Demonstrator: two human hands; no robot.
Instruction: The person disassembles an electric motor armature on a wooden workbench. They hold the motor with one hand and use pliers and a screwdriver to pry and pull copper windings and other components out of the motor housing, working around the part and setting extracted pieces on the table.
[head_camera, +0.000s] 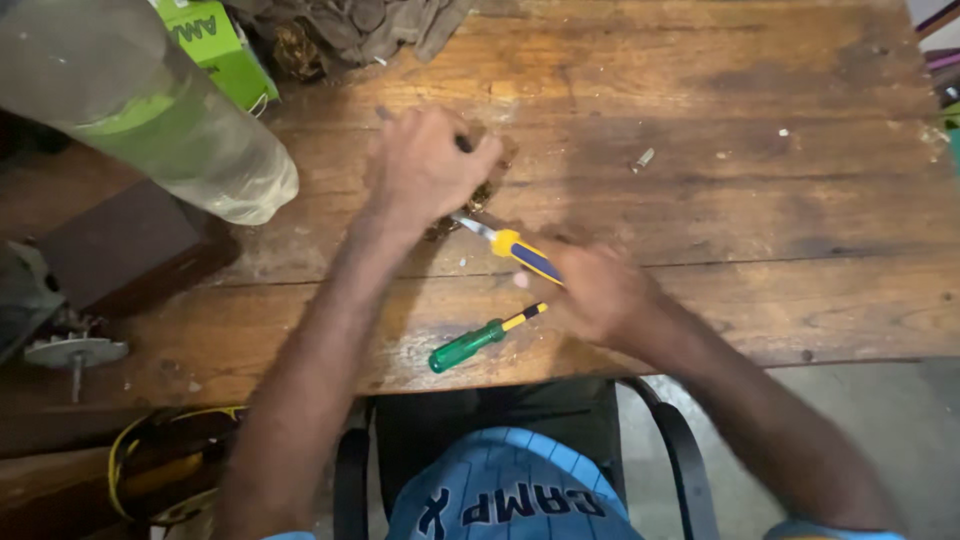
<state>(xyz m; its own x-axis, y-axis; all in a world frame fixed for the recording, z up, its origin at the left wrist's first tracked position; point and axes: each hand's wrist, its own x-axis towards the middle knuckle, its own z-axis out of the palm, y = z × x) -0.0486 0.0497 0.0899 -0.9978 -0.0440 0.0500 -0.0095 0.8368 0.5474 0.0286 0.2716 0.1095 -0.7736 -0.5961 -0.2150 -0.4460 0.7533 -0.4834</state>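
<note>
Worn wooden table (760, 200) — left hand (425, 165) clamped over a small part (478, 198), right hand (600, 292) gripping a yellow-blue screwdriver (520, 250), green screwdriver (480, 340) beside.

We get dim, warm indoor light, brightest on the wooden table (760, 150) at upper right. Soft shadows fall under both forearms toward the near edge. Left hand (425, 165) and right hand (595, 290) show motion blur. The clear plastic bottle (140, 110) at top left is out of focus, with mild glare. Below the table edge it goes dark.
</note>
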